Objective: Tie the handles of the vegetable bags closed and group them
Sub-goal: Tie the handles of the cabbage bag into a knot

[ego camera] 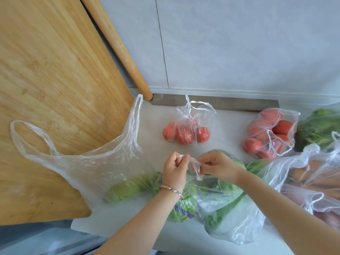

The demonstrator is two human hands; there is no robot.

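My left hand (174,169) and my right hand (218,165) each pinch a twisted handle of the clear bag of leafy greens (217,199) at the counter's middle front. The handles meet between my fingers above the bag. To its left a large clear bag (95,168) with pale green vegetables (123,189) stands open, its handles loose. A small bag of tomatoes (185,133) lies behind, its handles knotted. A second tomato bag (266,137) lies open at the right.
A wooden cutting board (55,89) and a rolling pin (119,48) lean against the tiled wall at left. More bags, one with carrots (316,179) and one with dark greens (318,129), crowd the right edge. A dark strip (230,104) runs along the wall.
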